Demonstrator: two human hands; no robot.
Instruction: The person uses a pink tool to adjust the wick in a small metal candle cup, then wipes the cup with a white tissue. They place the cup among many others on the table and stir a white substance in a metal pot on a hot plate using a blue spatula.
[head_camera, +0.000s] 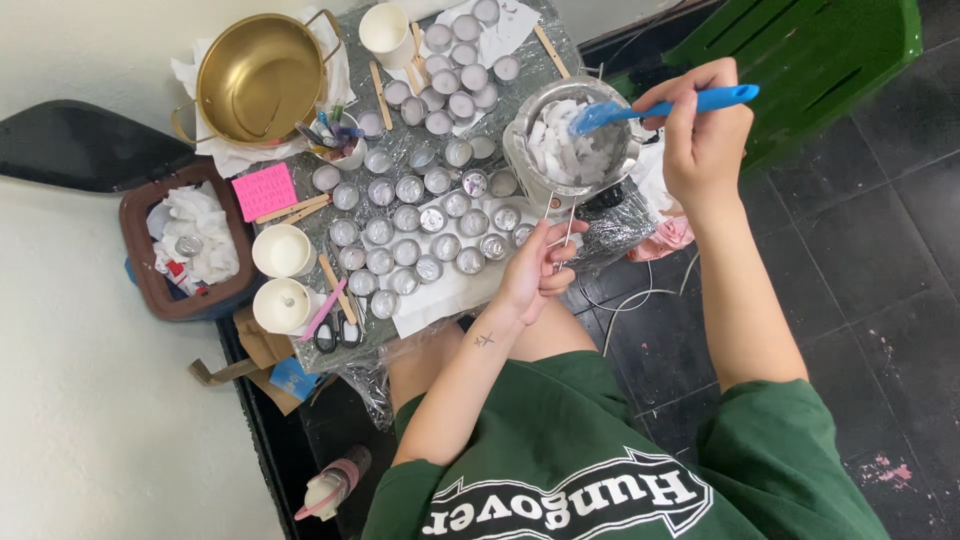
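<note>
Stirring looks like the step in hand: left of the steel pot (575, 135), rows of small tin cups (420, 220) wait on the foil-covered table (600, 225); the left hand (535, 270) grips the pot's thin handle, while the right hand (700, 130) is closed around a blue spatula (660, 105) dipped into the white wax chunks (565, 145). Next move, I judge, calls for steady holding. Whatever heats the pot underneath stays hidden.

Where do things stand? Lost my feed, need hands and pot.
Left hand grips pot handle. Right hand holds blue spatula in white chunks inside metal pot. Small tins crowd alongside.
</note>
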